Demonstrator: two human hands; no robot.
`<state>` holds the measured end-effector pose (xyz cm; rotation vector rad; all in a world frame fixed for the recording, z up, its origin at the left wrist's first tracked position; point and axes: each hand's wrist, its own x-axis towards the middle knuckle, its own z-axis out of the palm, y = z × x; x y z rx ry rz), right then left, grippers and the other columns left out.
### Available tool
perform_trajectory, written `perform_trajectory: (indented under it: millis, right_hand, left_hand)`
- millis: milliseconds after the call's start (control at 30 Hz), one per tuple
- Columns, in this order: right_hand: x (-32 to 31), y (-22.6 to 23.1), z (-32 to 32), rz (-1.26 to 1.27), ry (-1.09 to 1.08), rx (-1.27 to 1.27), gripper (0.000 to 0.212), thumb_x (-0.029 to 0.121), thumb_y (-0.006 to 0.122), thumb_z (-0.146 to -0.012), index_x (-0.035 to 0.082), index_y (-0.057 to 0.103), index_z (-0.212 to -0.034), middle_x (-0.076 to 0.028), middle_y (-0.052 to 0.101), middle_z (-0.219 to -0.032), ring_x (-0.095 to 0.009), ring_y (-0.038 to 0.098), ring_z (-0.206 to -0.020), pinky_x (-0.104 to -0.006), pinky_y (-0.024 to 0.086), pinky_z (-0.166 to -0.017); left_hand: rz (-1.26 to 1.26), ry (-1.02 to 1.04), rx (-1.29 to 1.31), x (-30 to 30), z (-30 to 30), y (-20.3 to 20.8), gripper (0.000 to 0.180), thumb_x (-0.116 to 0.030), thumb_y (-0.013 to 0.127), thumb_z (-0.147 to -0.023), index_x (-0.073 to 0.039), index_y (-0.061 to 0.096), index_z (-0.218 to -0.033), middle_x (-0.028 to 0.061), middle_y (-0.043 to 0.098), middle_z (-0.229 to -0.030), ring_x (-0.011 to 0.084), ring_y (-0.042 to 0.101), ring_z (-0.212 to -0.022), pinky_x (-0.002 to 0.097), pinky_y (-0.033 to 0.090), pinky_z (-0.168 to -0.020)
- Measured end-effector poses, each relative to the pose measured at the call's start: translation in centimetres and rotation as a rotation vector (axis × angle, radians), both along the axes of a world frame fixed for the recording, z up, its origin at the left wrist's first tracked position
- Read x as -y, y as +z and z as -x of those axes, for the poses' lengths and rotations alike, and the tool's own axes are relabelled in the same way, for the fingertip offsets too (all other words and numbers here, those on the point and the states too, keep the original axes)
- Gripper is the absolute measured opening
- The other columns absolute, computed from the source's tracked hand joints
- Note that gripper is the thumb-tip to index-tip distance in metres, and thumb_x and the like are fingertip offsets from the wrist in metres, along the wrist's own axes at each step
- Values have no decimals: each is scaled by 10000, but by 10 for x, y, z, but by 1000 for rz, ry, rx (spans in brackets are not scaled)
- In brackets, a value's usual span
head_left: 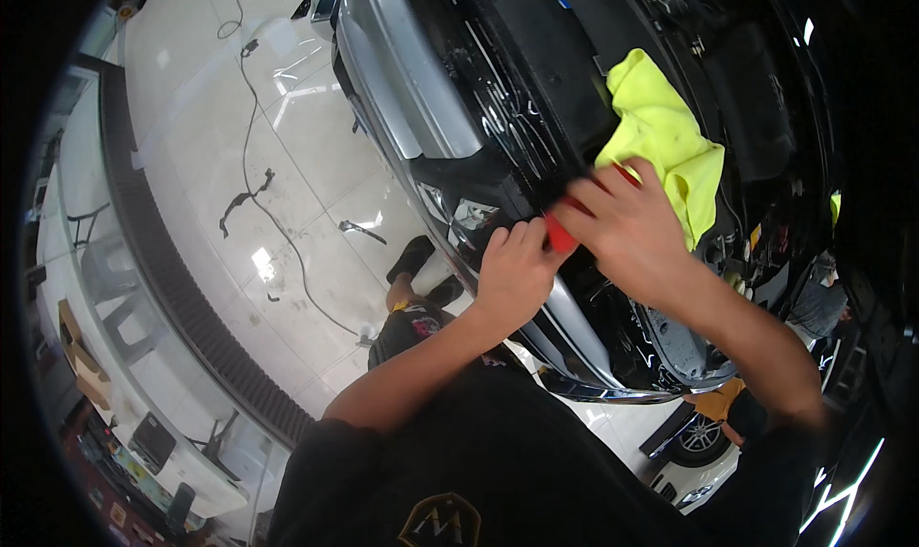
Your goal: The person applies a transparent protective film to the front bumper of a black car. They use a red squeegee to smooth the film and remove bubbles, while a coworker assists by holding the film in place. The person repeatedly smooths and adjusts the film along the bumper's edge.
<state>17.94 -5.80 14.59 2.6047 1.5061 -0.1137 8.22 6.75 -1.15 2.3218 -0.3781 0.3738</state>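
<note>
Over the front edge of a car's open engine bay, both my hands are closed around a red tool handle [561, 234]. My left hand [520, 274] grips its lower left end, fingers curled. My right hand [627, 229] wraps over the upper part, a little blurred, with more red showing between its fingers. The rest of the red piece is hidden by my hands, so its exact kind cannot be told. Just beyond my right hand lies a crumpled bright yellow-green cloth [665, 131] on the dark engine bay parts.
The silver and black car front [436, 78] runs beneath my hands. At the left, a long cable [251, 135] and loose dark pieces [361, 231] lie on the tiled floor. A white table [124, 356] with a cardboard box [84, 370] stands farther left. Another person [723, 401] is at the lower right.
</note>
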Motion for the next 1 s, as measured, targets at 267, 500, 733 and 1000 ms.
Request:
perform_trajectory:
  millis: [267,500,733,1000]
  right_hand:
    - [-67,43,-15,-434,-121,-93,219,142,723,-783,160,799,-987,-27,687,-969,-221,652,-954,-420,468,-887]
    - [-31,97,119,-1066,62,-351,461,191,851,-691,103,820,-1142,-155,764,-1095,-269,748,-848,-290,628,-645]
    - [11,105,114,-795,-334,-536,212,204,885,-793,121,828,-980,-48,763,-1142,-239,729,-976,-368,574,-763]
    - [61,-37,124,-548,-1020,-156,300,75,791,-863,40,702,-1147,-149,706,-999,-366,667,-996,-472,539,-863]
  left_hand:
    - [-3,-28,16,-5,-4,5,642,-95,670,-815,-255,684,-1437,35,513,-859,227,563,-816,385,429,-732]
    - [-43,-46,-71,-4,-1,15,758,-27,647,-824,-323,624,-1522,34,474,-827,232,533,-772,389,398,-695]
    - [-60,-27,-56,-11,1,13,771,20,648,-802,-287,646,-1509,29,470,-816,224,521,-743,381,388,-679]
    - [-53,-37,-36,-2,-3,18,746,18,647,-801,-287,676,-1481,20,466,-805,224,525,-751,383,393,-676]
